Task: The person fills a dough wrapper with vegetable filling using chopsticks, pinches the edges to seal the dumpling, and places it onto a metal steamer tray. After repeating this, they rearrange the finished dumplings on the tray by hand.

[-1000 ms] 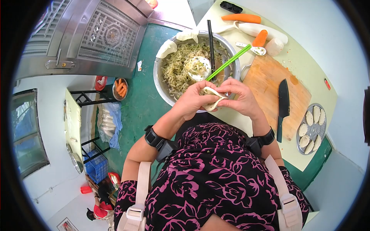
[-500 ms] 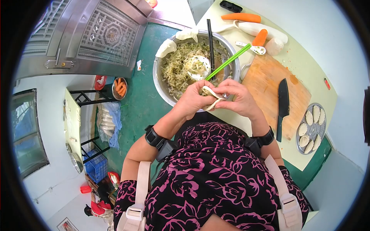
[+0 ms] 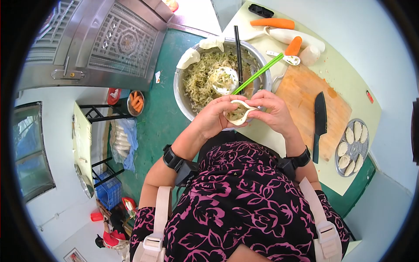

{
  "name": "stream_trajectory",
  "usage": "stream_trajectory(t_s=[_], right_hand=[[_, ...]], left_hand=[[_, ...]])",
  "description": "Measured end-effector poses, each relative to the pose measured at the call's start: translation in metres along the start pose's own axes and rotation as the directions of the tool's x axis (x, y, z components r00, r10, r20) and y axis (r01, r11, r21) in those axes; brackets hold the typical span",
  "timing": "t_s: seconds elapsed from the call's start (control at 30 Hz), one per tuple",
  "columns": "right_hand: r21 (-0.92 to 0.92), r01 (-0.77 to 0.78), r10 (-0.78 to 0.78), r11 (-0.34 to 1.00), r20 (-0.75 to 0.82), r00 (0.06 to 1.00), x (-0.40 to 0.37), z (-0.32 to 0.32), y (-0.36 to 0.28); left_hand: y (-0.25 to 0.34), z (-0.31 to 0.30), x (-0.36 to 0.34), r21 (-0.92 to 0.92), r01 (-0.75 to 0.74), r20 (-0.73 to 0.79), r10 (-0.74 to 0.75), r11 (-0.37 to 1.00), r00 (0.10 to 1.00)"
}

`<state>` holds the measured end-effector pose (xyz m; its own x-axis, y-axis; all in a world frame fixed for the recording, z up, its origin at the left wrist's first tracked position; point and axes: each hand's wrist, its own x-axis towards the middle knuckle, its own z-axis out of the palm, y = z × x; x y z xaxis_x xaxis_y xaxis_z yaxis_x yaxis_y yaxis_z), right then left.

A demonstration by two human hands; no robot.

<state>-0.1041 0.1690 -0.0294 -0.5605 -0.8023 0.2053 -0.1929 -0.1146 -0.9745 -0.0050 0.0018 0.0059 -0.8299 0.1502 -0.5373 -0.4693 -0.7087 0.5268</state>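
Note:
Between my two hands is a dumpling, its round wrapper folded partway around a greenish filling. My left hand cradles the wrapper from the left and below, thumb along its upper rim. On the right side, my right hand pinches the wrapper's edges together between thumb and fingers. Just beyond them stands a large metal basin of shredded filling, with a white bowl sitting in it. Black chopsticks and green chopsticks lean on the basin.
To the right lie a wooden cutting board, a dark knife and a round metal tray bearing several dumplings. Carrots, a white radish and a spoon rest at the table's back. Another person is at lower left.
The wrapper has turned so that its opening and the filling inside now show. My right fingers now pinch its right end. The basin and table items look essentially unchanged.

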Motion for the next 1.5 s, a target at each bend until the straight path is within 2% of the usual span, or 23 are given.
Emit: stream_trajectory(t_s=[0.17, 0.37, 0.47, 0.57, 0.67, 0.77, 0.87, 0.97, 1.07, 1.37, 1.5], right_hand=[[-0.006, -0.002, 0.001, 1.000, -0.045, 0.999, -0.001, 0.002, 0.005], [-0.245, 0.106, -0.121, 0.964, -0.048, 0.991, 0.000, 0.000, 0.003], [-0.242, 0.114, -0.137, 0.964, -0.083, 0.987, 0.000, 0.003, 0.005], [-0.102, -0.006, -0.013, 0.995, -0.184, 0.983, 0.002, 0.009, -0.009], [-0.239, 0.141, -0.163, 0.961, -0.076, 0.984, 0.003, 0.009, -0.001], [-0.371, 0.201, -0.193, 0.907, 0.059, 0.979, 0.007, 0.003, -0.004], [-0.342, 0.151, -0.140, 0.928, 0.056, 0.989, 0.006, 0.005, -0.005], [-0.349, 0.142, -0.139, 0.926, 0.033, 0.990, 0.007, 0.007, -0.003], [-0.332, 0.166, -0.176, 0.929, -0.001, 0.984, 0.007, 0.008, 0.000], [-0.463, 0.263, -0.314, 0.847, -0.034, 0.949, 0.006, 0.007, 0.005], [-0.310, 0.153, -0.184, 0.938, -0.071, 0.980, 0.002, 0.005, 0.004]], left_hand=[[-0.002, -0.002, 0.001, 0.011, -0.016, -0.002, 0.016, 1.000, 1.000], [-0.001, 0.003, -0.001, -0.048, -0.004, -0.059, 0.001, 0.999, 0.998], [-0.003, -0.001, 0.002, 0.006, -0.053, -0.105, 0.053, 0.999, 0.993], [-0.001, -0.002, 0.003, 0.063, -0.071, -0.156, 0.080, 0.995, 0.985], [-0.005, -0.005, 0.004, 0.055, -0.035, -0.152, 0.043, 0.998, 0.987], [-0.006, -0.001, 0.005, 0.060, -0.035, -0.175, 0.045, 0.998, 0.983], [-0.008, -0.003, 0.005, 0.142, -0.064, -0.199, 0.091, 0.988, 0.976], [-0.008, -0.004, 0.006, 0.086, -0.051, -0.165, 0.064, 0.995, 0.984], [-0.007, 0.001, 0.004, 0.044, -0.045, -0.166, 0.052, 0.998, 0.985], [-0.004, 0.002, 0.002, -0.055, -0.031, -0.103, 0.025, 0.998, 0.994], [-0.001, 0.001, 0.002, 0.001, -0.036, -0.093, 0.036, 0.999, 0.995]])
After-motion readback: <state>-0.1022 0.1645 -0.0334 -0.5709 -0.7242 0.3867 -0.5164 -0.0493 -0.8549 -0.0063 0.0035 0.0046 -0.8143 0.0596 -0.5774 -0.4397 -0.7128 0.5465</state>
